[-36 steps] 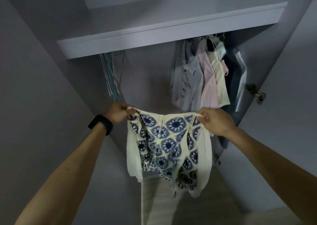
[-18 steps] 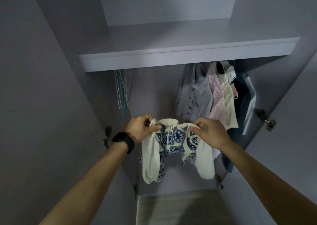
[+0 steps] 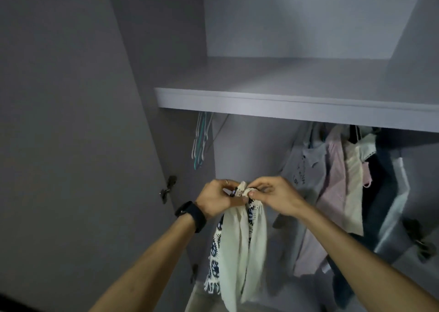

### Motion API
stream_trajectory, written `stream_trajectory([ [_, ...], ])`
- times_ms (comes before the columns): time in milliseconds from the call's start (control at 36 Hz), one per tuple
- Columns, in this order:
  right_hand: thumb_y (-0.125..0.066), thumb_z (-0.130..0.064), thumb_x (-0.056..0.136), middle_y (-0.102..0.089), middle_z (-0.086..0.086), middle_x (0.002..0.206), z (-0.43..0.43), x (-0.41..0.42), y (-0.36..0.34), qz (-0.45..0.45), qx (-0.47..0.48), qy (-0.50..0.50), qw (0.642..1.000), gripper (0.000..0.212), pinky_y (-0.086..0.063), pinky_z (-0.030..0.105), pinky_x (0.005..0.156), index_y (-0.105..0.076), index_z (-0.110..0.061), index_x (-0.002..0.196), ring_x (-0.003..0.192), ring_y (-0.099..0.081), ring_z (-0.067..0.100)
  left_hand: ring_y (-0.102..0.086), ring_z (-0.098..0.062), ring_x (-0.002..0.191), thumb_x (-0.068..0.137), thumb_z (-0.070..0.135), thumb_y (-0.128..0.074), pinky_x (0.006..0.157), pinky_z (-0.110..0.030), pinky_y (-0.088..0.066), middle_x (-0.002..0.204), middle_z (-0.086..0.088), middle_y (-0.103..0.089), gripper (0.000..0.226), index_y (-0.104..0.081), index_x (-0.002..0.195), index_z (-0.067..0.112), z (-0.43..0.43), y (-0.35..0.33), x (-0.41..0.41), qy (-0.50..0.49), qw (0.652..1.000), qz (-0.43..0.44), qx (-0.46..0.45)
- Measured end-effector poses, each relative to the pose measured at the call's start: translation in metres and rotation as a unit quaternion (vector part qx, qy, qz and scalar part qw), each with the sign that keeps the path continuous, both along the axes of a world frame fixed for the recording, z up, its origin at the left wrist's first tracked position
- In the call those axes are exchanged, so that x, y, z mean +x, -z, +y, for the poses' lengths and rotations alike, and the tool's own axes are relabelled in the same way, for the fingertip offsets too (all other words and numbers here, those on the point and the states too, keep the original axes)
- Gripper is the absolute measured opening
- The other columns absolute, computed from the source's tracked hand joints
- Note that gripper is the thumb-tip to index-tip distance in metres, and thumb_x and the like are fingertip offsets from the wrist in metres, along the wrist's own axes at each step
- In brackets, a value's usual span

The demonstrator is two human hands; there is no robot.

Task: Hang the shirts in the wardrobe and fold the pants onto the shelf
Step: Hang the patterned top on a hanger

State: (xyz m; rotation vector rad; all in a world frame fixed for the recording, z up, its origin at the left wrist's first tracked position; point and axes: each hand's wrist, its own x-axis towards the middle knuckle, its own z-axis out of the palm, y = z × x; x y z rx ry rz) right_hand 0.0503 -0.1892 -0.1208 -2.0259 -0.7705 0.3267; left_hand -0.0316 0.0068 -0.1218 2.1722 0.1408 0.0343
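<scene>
A cream crochet shirt (image 3: 240, 247) with dark blue flower patches hangs folded in half lengthwise in front of the open wardrobe. My left hand (image 3: 217, 198) and my right hand (image 3: 273, 196) meet at its top edge, and both pinch the bunched fabric there. The shirt drops straight down between my forearms. Above stands the wardrobe shelf (image 3: 285, 103), bare on top. Several shirts (image 3: 337, 190) hang under it on the right.
A bunch of empty hangers (image 3: 200, 143) hangs under the shelf's left end. The left door (image 3: 71, 145) stands open with hinges (image 3: 168, 188) on its edge. Part of the right door with a hinge (image 3: 420, 240) shows at the far right.
My hands have come together, folding the spread shirt in half so it hangs narrow. The view has tilted up and shifted, showing more of the shelf.
</scene>
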Motion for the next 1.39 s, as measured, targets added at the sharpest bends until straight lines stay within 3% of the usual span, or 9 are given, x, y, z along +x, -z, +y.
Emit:
stream_trajectory([
  [222,-0.085,-0.022,0.080,-0.077,-0.011,0.084,0.021,0.006,0.009,0.003,0.000,-0.062,0.998,0.018,-0.056,0.022,0.081,-0.078,-0.037,0.087,0.082,-0.073,0.005,-0.067,-0.013,0.089,0.087,0.066,-0.062,0.065,-0.025,-0.043,0.087,0.013,-0.070,0.035,-0.072,0.107,0.040,-0.003,0.002,-0.030,-0.108,0.969,-0.017,0.222],
  [361,-0.080,-0.037,0.084,-0.075,-0.021,0.085,0.049,0.006,0.004,-0.031,-0.003,-0.081,0.996,0.013,-0.047,0.012,0.072,-0.074,-0.048,0.086,0.077,-0.068,-0.004,-0.060,-0.021,0.109,0.096,0.061,-0.049,0.087,-0.035,-0.045,0.114,0.009,-0.067,0.038,-0.065,0.122,0.038,0.027,-0.013,-0.043,-0.139,0.907,-0.052,0.394],
  [472,-0.073,-0.044,0.084,-0.073,-0.023,0.085,0.081,0.019,0.004,-0.053,-0.012,-0.058,0.997,0.006,-0.055,0.023,0.079,-0.069,-0.048,0.086,0.083,-0.068,-0.002,-0.062,-0.033,0.111,0.092,0.040,-0.067,0.102,-0.048,-0.042,0.110,-0.003,-0.070,0.022,-0.074,0.105,0.024,0.060,-0.022,-0.047,-0.171,0.828,-0.156,0.510],
  [556,-0.074,-0.032,0.088,-0.073,-0.014,0.093,0.109,0.038,0.008,-0.030,-0.030,-0.021,0.999,0.012,-0.055,0.031,0.088,-0.066,-0.039,0.095,0.096,-0.069,0.011,-0.026,-0.035,0.149,0.100,0.037,-0.053,0.120,-0.059,0.003,0.151,-0.010,-0.047,0.032,-0.065,0.128,0.027,0.091,-0.032,-0.049,-0.179,0.806,-0.062,0.560],
  [667,-0.068,-0.032,0.093,-0.072,0.002,0.118,0.156,0.069,0.018,-0.025,-0.074,0.057,0.995,0.032,-0.041,0.018,0.084,-0.064,-0.020,0.123,0.114,-0.065,0.022,0.030,-0.032,0.146,0.104,0.035,-0.034,0.103,-0.055,0.039,0.168,-0.009,-0.002,0.040,-0.046,0.142,0.035,0.142,-0.032,-0.046,-0.176,0.748,-0.004,0.640],
  [833,-0.057,-0.056,0.096,-0.055,0.012,0.145,0.215,0.105,0.029,0.004,-0.109,0.139,0.984,0.073,-0.045,0.033,0.105,-0.040,-0.008,0.148,0.131,-0.053,0.033,0.031,-0.046,0.139,0.096,0.025,-0.006,0.105,-0.059,0.035,0.155,-0.020,0.029,0.062,-0.038,0.149,0.030,0.170,-0.021,-0.041,-0.150,0.633,-0.020,0.759],
  [917,-0.053,-0.061,0.095,-0.049,0.014,0.151,0.236,0.118,0.034,0.003,-0.093,0.179,0.979,0.084,-0.045,0.036,0.107,-0.029,-0.007,0.155,0.133,-0.051,0.034,0.031,-0.046,0.139,0.097,0.028,-0.008,0.105,-0.061,0.035,0.159,-0.017,0.024,0.060,-0.040,0.147,0.032,0.176,-0.020,-0.037,-0.151,0.611,-0.035,0.776],
  [1167,-0.059,-0.031,0.095,-0.064,0.016,0.133,0.261,0.129,0.047,-0.067,-0.109,0.259,0.957,0.044,-0.048,0.029,0.097,-0.063,-0.002,0.128,0.121,-0.061,0.032,0.007,-0.050,0.150,0.103,0.040,-0.015,0.114,-0.062,0.016,0.167,-0.016,-0.001,0.047,-0.050,0.134,0.036,0.178,-0.007,-0.035,-0.157,0.572,-0.079,0.801],
  [1389,-0.043,-0.051,0.097,-0.058,0.017,0.141,0.258,0.113,0.041,-0.078,-0.144,0.264,0.951,0.063,-0.048,0.035,0.102,-0.055,-0.004,0.138,0.124,-0.058,0.035,0.011,-0.051,0.149,0.107,0.046,-0.019,0.116,-0.063,0.014,0.167,-0.014,0.002,0.045,-0.038,0.147,0.038,0.182,0.006,-0.038,-0.162,0.538,-0.052,0.826],
])
